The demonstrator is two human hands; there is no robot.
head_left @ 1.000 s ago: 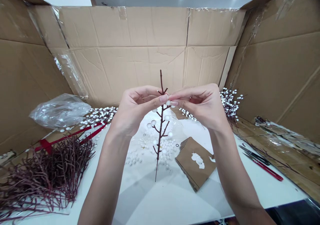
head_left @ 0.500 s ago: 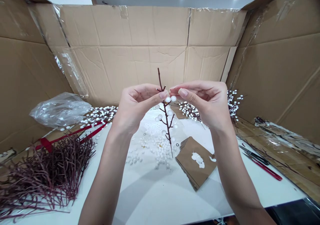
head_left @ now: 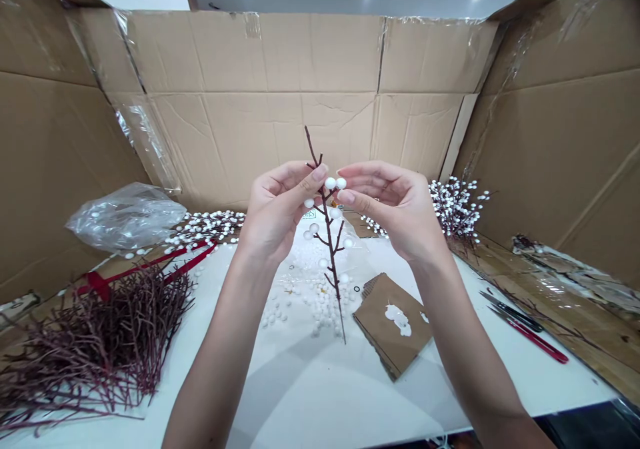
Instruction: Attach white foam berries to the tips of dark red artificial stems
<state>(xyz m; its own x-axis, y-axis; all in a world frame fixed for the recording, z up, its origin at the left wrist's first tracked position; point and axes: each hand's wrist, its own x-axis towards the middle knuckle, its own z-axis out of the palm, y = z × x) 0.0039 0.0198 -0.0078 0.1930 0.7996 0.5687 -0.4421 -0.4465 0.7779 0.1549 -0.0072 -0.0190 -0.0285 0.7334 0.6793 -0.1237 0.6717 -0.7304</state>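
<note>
Cardboard walls point(head_left: 310, 69) stand round three sides of the table point(head_left: 320, 396), which has a white top.

On the table, left end: a heap of bare dark-red twigs, the pile point(head_left: 90, 349). Behind it a crumpled clear bag point(head_left: 125, 216). Far edge, left and right: finished sprays point(head_left: 457, 206) thick with white balls. Right of centre: a cardboard scrap point(head_left: 390, 329) with a white smear. Right end: scissors point(head_left: 525, 322), red-handled. Centre: loose balls point(head_left: 320, 299) scattered on clear plastic.

Over the table's centre, held up in the air, is the twig point(head_left: 334, 269).
- Long axis near upright, leaning. The tip points up and a little left; the butt points down and a little right, over the loose balls. Whether the butt touches the table I cannot tell.
- Look: thin, dark red-brown stem with short side shoots along it. Small white balls sit on several shoot ends. The top stretch is bare.

Left hand point(head_left: 280, 212): thumb and forefinger pinch the stem in its upper part. The bare tip stands above the fingers. Most of the stem hangs below them, in front of the wrist.

Right hand point(head_left: 395, 206): fingers loosely curled, thumb and forefinger a little apart. Their tips are just beside the top pair point(head_left: 330, 183) of balls, which sit side by side on the twig between the two hands. Whether the tips pinch a ball or only near it I cannot tell.
</note>
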